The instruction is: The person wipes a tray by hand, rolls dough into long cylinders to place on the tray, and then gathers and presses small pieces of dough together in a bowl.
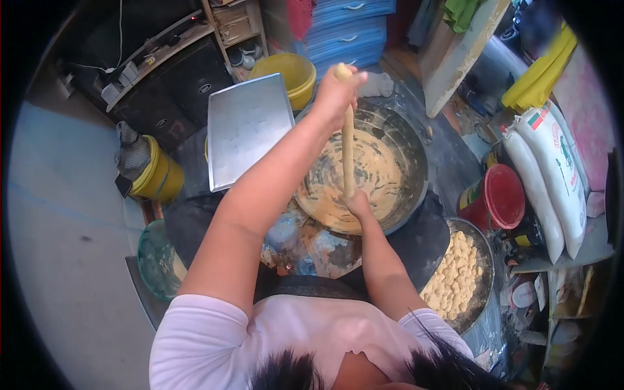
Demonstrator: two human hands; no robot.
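A long, pale rope of dough [348,146] stretches between my two hands over a wide metal basin [416,162]. My left hand [339,94] is closed around its far end, and a short bit pokes out above the fingers. Closer to my body, my right hand [356,203] is closed on the near end. Tan flour [383,159] coats the basin's bottom in streaks, with dark metal showing through. To my right, a round pan [489,260] holds many small lumps of dough [458,273].
A metal tray [250,130] leans beside a yellow tub [286,71] at the left. A yellow bucket [159,172] and green basin [153,260] stand farther left. At right are a red bucket [500,195], white sacks [546,169] and a door [455,58].
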